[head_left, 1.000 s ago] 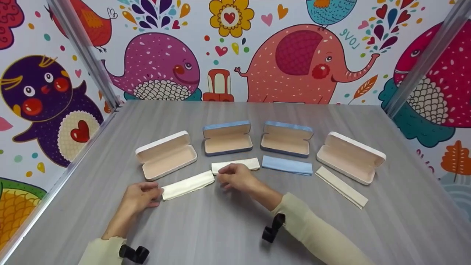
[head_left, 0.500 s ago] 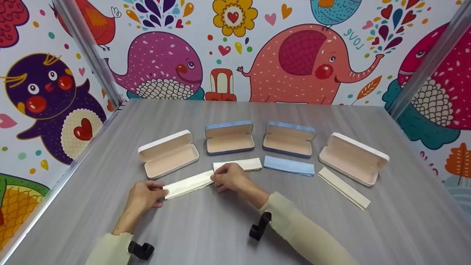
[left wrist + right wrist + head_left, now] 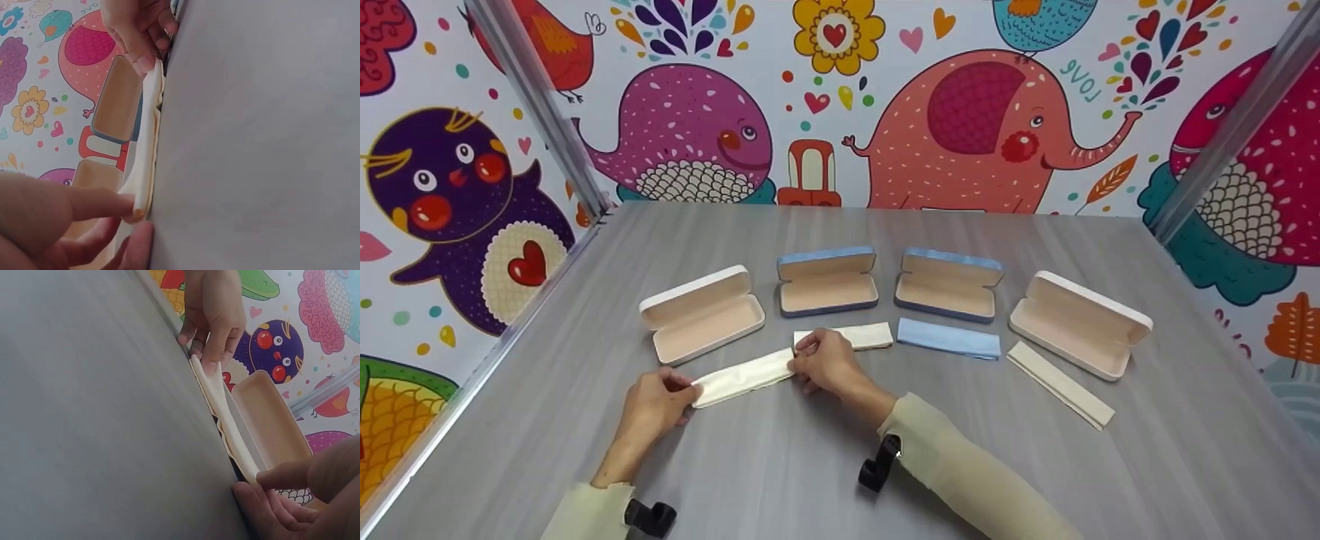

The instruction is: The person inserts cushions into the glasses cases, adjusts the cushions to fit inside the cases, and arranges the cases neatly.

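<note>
A folded cream cloth (image 3: 742, 377) lies slantwise on the grey table, in front of the left white glasses case (image 3: 709, 330), whose lid is up. My left hand (image 3: 651, 405) pinches its left end between thumb and fingers. At the other end my right hand (image 3: 831, 366) pinches it too, overlapping part of a second cream cloth (image 3: 871, 335) behind. In the left wrist view, the cloth (image 3: 147, 129) bows between both hands, with its folded layers showing along the edge. The right wrist view has the cloth (image 3: 228, 422) slightly raised and wavy underneath.
Two blue glasses cases, one left (image 3: 829, 295) and one right (image 3: 946, 295), stand open at the back. A white case (image 3: 1069, 337) sits open at the right. A folded blue cloth (image 3: 949, 339) and a beige cloth (image 3: 1060, 384) lie before them. A patterned wall (image 3: 825, 97) rises behind.
My right hand has come down and left onto the cloth's right end, and my left hand has moved right onto its left end. Both now pinch it. The cases have not moved.
</note>
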A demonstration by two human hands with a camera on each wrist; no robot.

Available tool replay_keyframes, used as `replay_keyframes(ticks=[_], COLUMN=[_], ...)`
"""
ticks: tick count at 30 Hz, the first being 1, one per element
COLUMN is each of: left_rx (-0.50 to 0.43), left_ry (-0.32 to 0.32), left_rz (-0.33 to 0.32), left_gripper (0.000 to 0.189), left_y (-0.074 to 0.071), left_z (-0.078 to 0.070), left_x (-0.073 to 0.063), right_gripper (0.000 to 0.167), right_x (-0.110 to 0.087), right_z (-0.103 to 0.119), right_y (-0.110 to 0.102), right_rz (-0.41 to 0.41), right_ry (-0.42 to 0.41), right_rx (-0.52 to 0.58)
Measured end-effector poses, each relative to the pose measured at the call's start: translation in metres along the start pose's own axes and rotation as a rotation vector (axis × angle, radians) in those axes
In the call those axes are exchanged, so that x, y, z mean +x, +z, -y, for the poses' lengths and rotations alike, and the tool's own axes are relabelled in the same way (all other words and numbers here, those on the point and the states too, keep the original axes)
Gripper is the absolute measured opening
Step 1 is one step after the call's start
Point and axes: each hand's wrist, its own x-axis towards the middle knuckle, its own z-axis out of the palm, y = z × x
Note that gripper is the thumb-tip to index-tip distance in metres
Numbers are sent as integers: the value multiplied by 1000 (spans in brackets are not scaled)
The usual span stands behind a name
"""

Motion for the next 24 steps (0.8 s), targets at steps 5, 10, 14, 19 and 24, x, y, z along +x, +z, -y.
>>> replay_keyframes(ticks=[5,10,14,19,24], left_rx=[-25,-170,-325,-463,-519], left_ry=[3,12,-2,-20,-30], left_rz=[0,41,74,92,96], left_gripper=[21,24,22,22,23], left_y=[-5,-9,-10,-10,-12], left_z=[2,7,12,11,7], left_x=[1,3,3,3,2], right_gripper=[33,44,44,34,19], right_x=[-1,-2,0,3,4], right_z=[0,0,-2,-1,-1], right_y=[1,5,6,2,0], right_rz=[30,78,135,145,147], right_ry=[23,56,83,91,78], right_rx=[34,138,210,238,251])
